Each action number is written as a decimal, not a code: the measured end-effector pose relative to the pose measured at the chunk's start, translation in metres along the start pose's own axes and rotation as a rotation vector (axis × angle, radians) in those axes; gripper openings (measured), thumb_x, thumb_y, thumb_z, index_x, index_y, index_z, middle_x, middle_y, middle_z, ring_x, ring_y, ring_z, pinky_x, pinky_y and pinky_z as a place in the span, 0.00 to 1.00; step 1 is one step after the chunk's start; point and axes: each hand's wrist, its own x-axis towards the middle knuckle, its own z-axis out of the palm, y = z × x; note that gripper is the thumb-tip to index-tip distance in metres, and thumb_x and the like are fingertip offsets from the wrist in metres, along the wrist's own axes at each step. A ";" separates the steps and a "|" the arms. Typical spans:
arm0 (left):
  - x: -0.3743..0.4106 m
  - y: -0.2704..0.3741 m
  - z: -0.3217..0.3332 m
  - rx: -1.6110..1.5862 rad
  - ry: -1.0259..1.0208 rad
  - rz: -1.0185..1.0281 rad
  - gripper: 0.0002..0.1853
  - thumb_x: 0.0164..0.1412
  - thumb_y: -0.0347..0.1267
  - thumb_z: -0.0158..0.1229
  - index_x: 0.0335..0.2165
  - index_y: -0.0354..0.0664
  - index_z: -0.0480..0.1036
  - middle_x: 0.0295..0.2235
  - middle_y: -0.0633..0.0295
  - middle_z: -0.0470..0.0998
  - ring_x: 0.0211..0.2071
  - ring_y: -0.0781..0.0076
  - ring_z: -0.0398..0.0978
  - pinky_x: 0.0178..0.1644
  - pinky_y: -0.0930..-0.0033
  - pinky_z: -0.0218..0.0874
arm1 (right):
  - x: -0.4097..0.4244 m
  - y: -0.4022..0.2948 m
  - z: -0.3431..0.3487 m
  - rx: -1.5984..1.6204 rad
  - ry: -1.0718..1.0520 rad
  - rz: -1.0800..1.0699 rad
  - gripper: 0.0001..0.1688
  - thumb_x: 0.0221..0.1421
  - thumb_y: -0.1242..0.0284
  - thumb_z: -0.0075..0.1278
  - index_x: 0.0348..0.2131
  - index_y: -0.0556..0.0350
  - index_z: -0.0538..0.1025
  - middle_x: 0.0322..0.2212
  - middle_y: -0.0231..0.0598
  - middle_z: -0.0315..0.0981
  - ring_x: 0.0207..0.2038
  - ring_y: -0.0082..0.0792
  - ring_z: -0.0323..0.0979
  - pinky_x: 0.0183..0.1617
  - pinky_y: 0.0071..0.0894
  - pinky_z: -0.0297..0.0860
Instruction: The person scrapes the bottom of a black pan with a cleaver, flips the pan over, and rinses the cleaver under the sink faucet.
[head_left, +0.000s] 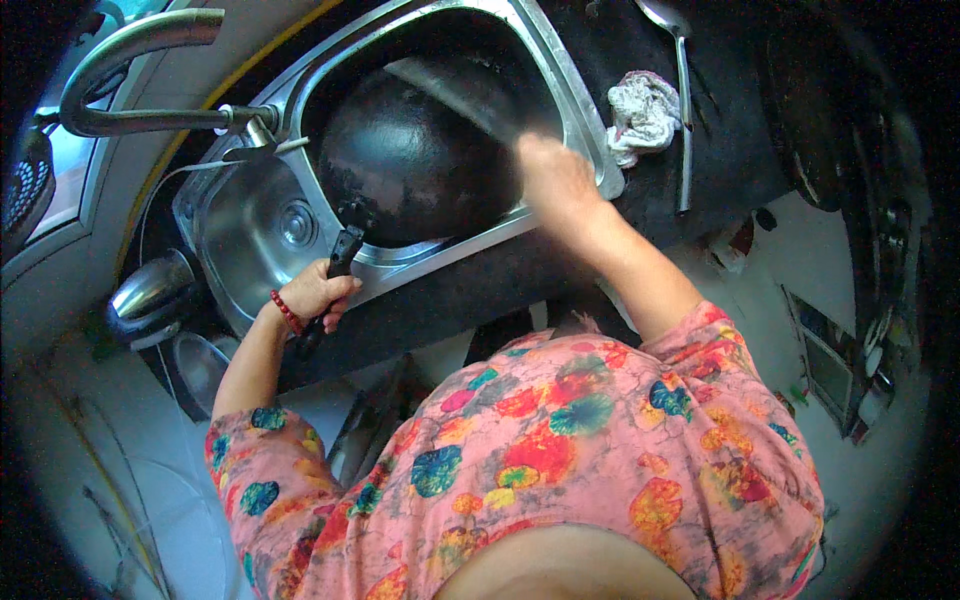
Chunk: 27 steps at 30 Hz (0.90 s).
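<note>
A black wok (420, 157) sits in the larger basin of a stainless steel sink (551, 45), its rounded dark surface shining wetly. My left hand (319, 294), with a red bead bracelet at the wrist, grips the wok's black handle (344, 251) above the sink's front rim. At the wok's right side, my right hand (553, 172) is closed and blurred by motion. From that fist a long, flat, greyish tool (450, 97) reaches across the wok towards the back; blur hides its exact kind.
A metal faucet (172, 120) is swung out left of the wok, beside the small basin (251, 225). An electric kettle (154, 296) stands at the left. On the right of the dark counter lie a crumpled white cloth (643, 112) and a long-handled metal ladle (684, 127).
</note>
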 end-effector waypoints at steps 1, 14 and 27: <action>0.000 0.002 0.000 0.006 -0.001 0.000 0.13 0.51 0.34 0.54 0.19 0.43 0.60 0.09 0.64 0.62 0.07 0.75 0.61 0.10 0.71 0.55 | 0.009 0.007 -0.002 -0.017 -0.023 0.039 0.07 0.46 0.79 0.39 0.25 0.62 0.70 0.22 0.59 0.70 0.30 0.54 0.72 0.31 0.49 0.68; -0.013 0.001 0.015 -0.579 -0.369 0.097 0.11 0.53 0.35 0.54 0.28 0.44 0.60 0.12 0.66 0.60 0.10 0.75 0.61 0.12 0.70 0.57 | 0.031 0.021 -0.009 -0.084 -0.030 0.041 0.05 0.44 0.81 0.40 0.24 0.64 0.69 0.21 0.62 0.68 0.29 0.60 0.69 0.32 0.51 0.65; -0.047 0.030 0.068 -0.619 -0.249 0.099 0.09 0.56 0.31 0.52 0.25 0.47 0.59 0.12 0.74 0.55 0.09 0.87 0.55 0.12 0.80 0.53 | 0.016 0.025 -0.023 0.207 0.123 -0.049 0.07 0.46 0.78 0.41 0.24 0.66 0.69 0.20 0.61 0.67 0.28 0.60 0.67 0.31 0.50 0.63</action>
